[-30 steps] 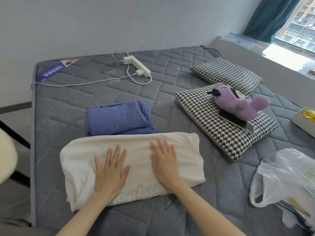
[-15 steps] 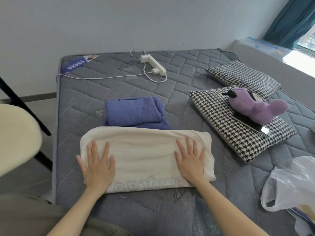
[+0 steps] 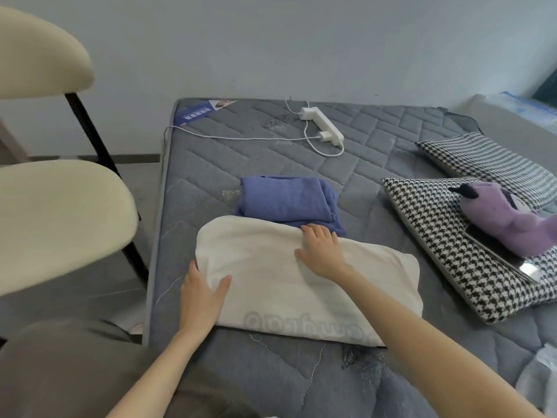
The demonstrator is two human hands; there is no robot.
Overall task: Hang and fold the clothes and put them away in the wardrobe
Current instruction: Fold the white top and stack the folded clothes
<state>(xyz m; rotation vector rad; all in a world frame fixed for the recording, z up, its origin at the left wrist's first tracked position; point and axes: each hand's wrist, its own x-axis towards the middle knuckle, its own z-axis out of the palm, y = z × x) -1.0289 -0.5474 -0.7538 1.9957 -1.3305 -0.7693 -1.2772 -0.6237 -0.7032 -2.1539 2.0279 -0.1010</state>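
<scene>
The white garment (image 3: 301, 285), folded into a long band, lies across the near part of the mattress (image 3: 376, 164), its far edge against the folded blue garment (image 3: 289, 200). Half a second ago both hands pressed flat on its two ends. Now the right hand (image 3: 321, 251) rests spread on the middle by the far edge, while the left hand (image 3: 202, 292) pinches the left end, fingers under and thumb on top. Smoothing looks finished and a crosswise fold seems set up. The wardrobe is not in view.
</scene>
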